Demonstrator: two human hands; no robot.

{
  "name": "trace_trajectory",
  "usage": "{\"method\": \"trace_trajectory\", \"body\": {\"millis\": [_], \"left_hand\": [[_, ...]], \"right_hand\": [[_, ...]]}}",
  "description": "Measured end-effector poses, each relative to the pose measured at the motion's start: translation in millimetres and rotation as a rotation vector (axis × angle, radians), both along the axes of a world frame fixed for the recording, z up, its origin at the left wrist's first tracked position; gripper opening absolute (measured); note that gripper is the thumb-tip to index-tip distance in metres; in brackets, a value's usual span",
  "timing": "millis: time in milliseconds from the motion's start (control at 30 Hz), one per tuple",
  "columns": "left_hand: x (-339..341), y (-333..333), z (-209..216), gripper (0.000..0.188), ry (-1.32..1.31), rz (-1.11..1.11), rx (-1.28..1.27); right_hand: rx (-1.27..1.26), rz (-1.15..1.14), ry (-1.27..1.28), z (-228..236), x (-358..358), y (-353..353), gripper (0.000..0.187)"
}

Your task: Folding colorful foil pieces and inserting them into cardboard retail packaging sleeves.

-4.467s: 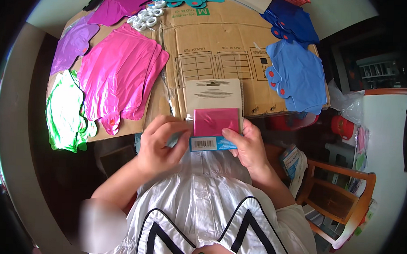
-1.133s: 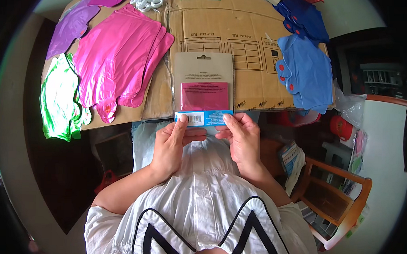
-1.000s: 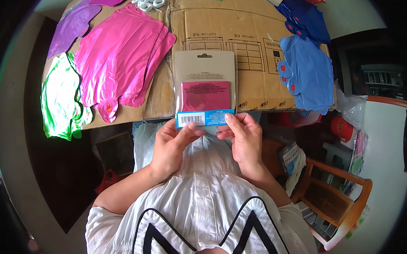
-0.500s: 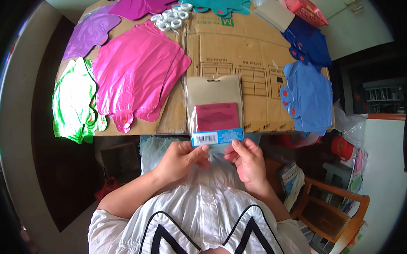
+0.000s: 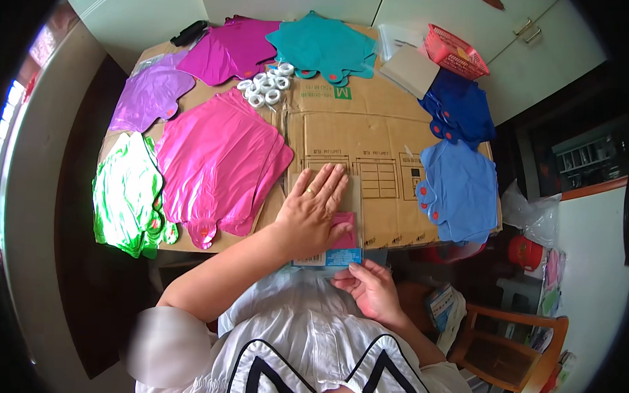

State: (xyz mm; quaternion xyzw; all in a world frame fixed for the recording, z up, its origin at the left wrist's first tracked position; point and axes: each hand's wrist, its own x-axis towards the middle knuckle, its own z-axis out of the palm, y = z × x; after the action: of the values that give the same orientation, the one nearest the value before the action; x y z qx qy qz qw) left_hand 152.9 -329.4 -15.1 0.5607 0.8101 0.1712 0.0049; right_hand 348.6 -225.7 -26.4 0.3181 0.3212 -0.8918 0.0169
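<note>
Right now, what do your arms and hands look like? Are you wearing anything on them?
The left hand wears a thin, gold-looking ring on one finger. No ring can be seen on the right hand. Neither hand has a glove. The left sleeve is white and blurry, the right sleeve is white too, and both stop short, leaving the forearms bare.

The person near me wears a loose white top (image 5: pixel 324 314), softly gathered. Toward six o'clock, thin black piping (image 5: pixel 336 367) outlines its pointed collar (image 5: pixel 381 372), with broad black bands (image 5: pixel 257 361) inside. A white sleeve (image 5: pixel 171 347) sits at seven; a ring (image 5: pixel 310 190) circles one left-hand (image 5: pixel 314 214) finger.
</note>
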Motion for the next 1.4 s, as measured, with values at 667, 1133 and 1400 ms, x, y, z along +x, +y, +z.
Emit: {"method": "trace_trajectory", "body": {"millis": [667,1133,1400], "left_hand": [[-80,1,49,0.018,-1.38,0.102,0.083],[-75,-8,46,0.032,-1.694,0.221,0.1],[-73,-8,43,0.029,-1.513,0.088,0.195]], "right_hand": [[0.299,0.008,0.057,0,0,9,0.015],[0.237,-0.203,0.099,-8,1,0,0.013],[0.057,-0.165,0.095,0,-4,-1,0.017]]}}
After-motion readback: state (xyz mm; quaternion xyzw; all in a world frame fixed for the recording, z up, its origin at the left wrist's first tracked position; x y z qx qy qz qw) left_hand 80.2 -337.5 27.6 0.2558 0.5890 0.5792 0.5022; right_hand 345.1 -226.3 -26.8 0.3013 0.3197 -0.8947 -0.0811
